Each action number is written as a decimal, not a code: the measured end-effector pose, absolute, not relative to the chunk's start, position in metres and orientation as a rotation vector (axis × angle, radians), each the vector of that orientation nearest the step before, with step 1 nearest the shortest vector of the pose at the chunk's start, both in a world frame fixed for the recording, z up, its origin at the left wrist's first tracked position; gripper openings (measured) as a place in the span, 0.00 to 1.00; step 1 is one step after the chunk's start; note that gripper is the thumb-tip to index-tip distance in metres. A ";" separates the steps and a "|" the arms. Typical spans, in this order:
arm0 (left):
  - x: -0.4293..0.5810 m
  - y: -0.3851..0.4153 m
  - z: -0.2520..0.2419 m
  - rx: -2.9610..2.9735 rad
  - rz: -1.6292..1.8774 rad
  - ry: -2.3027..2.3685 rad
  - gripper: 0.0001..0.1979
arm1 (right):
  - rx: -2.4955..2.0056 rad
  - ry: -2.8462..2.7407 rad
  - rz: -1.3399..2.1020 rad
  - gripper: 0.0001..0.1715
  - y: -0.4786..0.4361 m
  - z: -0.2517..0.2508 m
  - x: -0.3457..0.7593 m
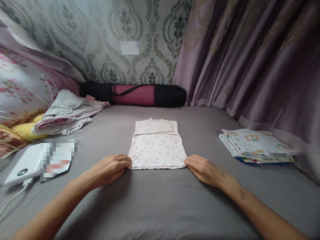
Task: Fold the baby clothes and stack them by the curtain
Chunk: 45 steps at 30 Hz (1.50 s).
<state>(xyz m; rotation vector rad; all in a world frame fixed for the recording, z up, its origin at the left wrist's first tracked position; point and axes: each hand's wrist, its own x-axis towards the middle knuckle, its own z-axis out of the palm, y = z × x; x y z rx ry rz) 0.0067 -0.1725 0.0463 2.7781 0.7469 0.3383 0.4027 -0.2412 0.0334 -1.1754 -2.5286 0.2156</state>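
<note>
A small white garment (158, 151) with a scattered pastel print lies flat on the grey sheet in front of me, its far part folded over. I cannot make out for sure what kind of garment it is. Its near left corner is pinched between the fingers of my left hand (113, 167). At the near right corner, my right hand (203, 168) pinches the cloth in the same way. Between the two hands the near edge runs nearly straight.
To the right is a stack of folded printed cloths (257, 145). Crumpled light clothes (67, 111) lie at the left, behind a white power bank (25, 166) with a cable and a blurred phone-like object (58, 160). A black and maroon roll bag (133, 95) lies along the wall.
</note>
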 end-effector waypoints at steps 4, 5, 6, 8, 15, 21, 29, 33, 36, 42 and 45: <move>0.004 -0.168 0.039 2.775 0.233 0.752 0.15 | -1.210 -2.564 0.227 0.15 -0.243 0.034 0.405; 0.004 -0.167 0.037 2.772 0.237 0.768 0.15 | -1.211 -2.575 0.240 0.16 -0.243 0.034 0.406; 0.006 -0.166 0.035 2.771 0.251 0.782 0.15 | -1.209 -2.582 0.249 0.17 -0.242 0.034 0.406; 0.009 -0.165 0.034 2.756 0.280 0.804 0.14 | -1.203 -2.573 0.253 0.19 -0.241 0.034 0.407; 0.012 -0.158 0.030 2.479 0.441 1.030 0.16 | -1.260 -2.482 0.230 0.15 -0.231 0.027 0.403; 0.012 -0.154 0.018 2.550 0.522 0.811 0.13 | -1.210 -2.388 0.284 0.15 -0.222 0.026 0.403; 0.002 -0.155 0.029 2.362 0.467 1.013 0.17 | -1.215 -2.358 0.330 0.21 -0.218 0.029 0.410; 0.001 -0.158 0.049 2.425 0.505 0.957 0.17 | -1.198 -2.377 0.251 0.22 -0.219 0.040 0.417; 0.001 -0.161 0.058 2.465 0.539 0.865 0.17 | -1.166 -2.385 0.193 0.23 -0.224 0.047 0.420; -0.004 -0.183 0.068 2.530 0.456 0.761 0.18 | -1.089 -2.467 0.160 0.29 -0.251 0.056 0.419; -0.009 -0.198 0.070 2.500 0.351 0.767 0.18 | -1.062 -2.490 0.151 0.32 -0.267 0.061 0.416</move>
